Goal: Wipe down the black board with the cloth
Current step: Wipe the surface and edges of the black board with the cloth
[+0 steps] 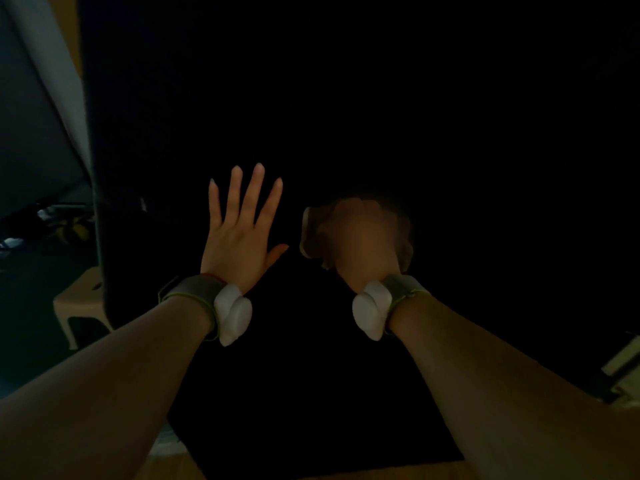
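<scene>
Our left hand (239,237) presses flat, fingers spread, on the board (346,98). At its 3 o'clock our blurred right hand (363,244) grips the cloth (307,233). Board edges: 9 and 6 o'clock; open surface toward 12.

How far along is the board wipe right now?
Done: the cloth is up, bunched in the right hand. In hand: that hand is motion-blurred against the black board, apparently mid-wipe; the left hand lies flat on it, fingers spread. Left: cannot tell; the board is too dark to show wiped areas.
</scene>
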The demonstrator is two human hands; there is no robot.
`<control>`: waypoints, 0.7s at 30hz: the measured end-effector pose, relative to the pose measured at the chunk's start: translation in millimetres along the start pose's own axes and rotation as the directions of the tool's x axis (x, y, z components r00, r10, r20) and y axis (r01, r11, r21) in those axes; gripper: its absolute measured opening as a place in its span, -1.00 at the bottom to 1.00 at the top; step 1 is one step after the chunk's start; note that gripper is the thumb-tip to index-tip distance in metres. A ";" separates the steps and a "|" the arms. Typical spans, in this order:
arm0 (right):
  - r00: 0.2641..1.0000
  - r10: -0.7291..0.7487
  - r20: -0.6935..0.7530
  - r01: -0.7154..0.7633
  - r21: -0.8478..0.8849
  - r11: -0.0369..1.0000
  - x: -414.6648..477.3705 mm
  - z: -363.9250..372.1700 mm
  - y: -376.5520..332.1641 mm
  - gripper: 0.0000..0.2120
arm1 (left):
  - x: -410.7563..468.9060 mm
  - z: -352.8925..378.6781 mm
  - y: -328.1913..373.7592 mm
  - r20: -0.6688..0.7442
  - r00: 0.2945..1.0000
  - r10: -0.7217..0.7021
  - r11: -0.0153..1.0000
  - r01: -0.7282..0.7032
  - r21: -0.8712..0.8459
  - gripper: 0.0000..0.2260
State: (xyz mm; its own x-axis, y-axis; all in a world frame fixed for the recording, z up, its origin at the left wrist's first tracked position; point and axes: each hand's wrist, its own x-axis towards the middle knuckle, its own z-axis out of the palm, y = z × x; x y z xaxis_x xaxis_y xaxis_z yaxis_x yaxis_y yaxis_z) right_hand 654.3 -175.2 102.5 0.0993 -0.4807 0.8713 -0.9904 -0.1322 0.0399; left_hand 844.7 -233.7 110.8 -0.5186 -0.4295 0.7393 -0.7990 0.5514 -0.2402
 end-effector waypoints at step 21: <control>0.991 0.126 0.043 -0.132 0.193 0.972 9.3 -33.3 -1.3 -0.65 | -39.4 36.1 3.7 0.073 0.997 -0.015 0.999 0.012 0.044 -0.11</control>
State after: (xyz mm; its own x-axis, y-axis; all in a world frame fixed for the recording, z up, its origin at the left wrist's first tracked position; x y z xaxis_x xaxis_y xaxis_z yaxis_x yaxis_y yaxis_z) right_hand 653.4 -150.6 126.9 -0.0220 -0.5304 0.8475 -0.9575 -0.2326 -0.1704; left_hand 851.2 -240.6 58.0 -0.5276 -0.4890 0.6947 -0.8177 0.5140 -0.2592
